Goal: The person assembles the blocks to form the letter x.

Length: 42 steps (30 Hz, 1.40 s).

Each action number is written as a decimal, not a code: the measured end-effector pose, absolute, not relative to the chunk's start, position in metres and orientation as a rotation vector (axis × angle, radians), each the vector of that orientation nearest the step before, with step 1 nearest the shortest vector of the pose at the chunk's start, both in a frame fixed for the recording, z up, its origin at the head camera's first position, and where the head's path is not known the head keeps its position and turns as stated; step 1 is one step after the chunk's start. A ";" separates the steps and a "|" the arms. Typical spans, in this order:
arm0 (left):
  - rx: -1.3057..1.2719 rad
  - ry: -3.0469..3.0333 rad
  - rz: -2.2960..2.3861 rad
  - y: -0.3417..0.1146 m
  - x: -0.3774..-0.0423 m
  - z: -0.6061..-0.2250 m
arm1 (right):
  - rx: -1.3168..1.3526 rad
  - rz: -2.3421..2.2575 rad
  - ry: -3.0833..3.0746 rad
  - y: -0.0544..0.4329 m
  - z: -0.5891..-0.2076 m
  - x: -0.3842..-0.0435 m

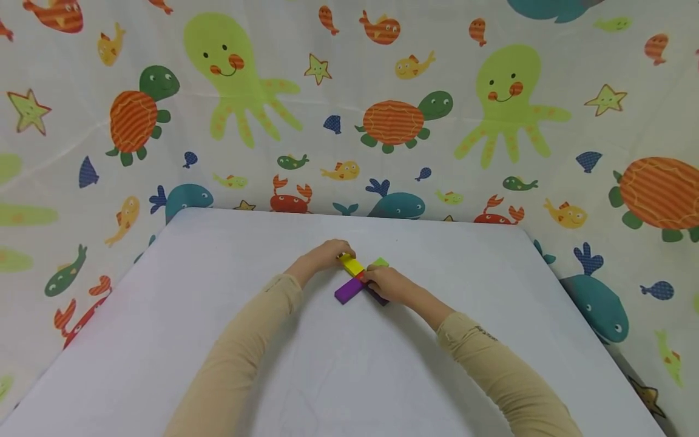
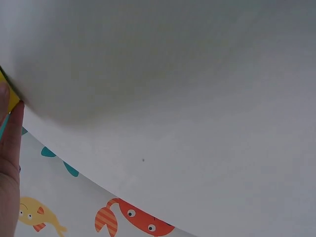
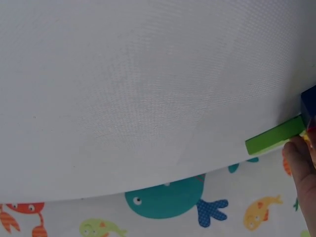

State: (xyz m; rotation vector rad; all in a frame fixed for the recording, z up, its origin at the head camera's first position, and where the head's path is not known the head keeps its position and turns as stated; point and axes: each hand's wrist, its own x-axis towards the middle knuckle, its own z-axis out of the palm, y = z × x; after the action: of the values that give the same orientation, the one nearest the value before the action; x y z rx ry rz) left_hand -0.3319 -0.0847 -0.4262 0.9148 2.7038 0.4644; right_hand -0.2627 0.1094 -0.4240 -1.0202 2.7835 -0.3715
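Several coloured blocks lie in a cross on the white table. My left hand (image 1: pixel 329 251) holds the outer end of the yellow block (image 1: pixel 351 264), its fingertips at the block's edges in the left wrist view. At the centre is a small red block (image 1: pixel 360 275), with the fingertips of my right hand (image 1: pixel 390 283) on it. Toward the near left points a purple block (image 1: pixel 348 291). A green block (image 3: pixel 274 136) extends to the far right, partly behind the right hand in the head view. Under that hand, a dark blue block (image 1: pixel 378 296) points to the near right.
The white table (image 1: pixel 229 255) spreads around the blocks on every side. Behind it hangs a curtain (image 1: pixel 338 91) printed with sea animals, which also runs along the table's left and right edges.
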 end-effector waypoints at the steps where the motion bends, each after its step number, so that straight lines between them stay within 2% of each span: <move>1: 0.913 2.700 0.463 -0.085 -0.331 -0.426 | -1.022 -0.370 2.782 0.110 -0.424 -0.263; 22: 0.884 2.658 0.462 -0.081 -0.345 -0.429 | -1.028 -0.379 2.776 0.114 -0.424 -0.273; 42: 0.797 2.702 0.448 -0.073 -0.340 -0.422 | -1.067 -0.327 2.774 0.118 -0.420 -0.280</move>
State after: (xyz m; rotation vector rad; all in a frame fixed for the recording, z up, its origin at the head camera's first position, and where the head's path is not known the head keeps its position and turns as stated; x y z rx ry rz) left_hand -0.3395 -0.0728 -0.4224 0.7974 2.7025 0.4484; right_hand -0.2795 0.1181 -0.4196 -1.0671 2.7737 -0.3273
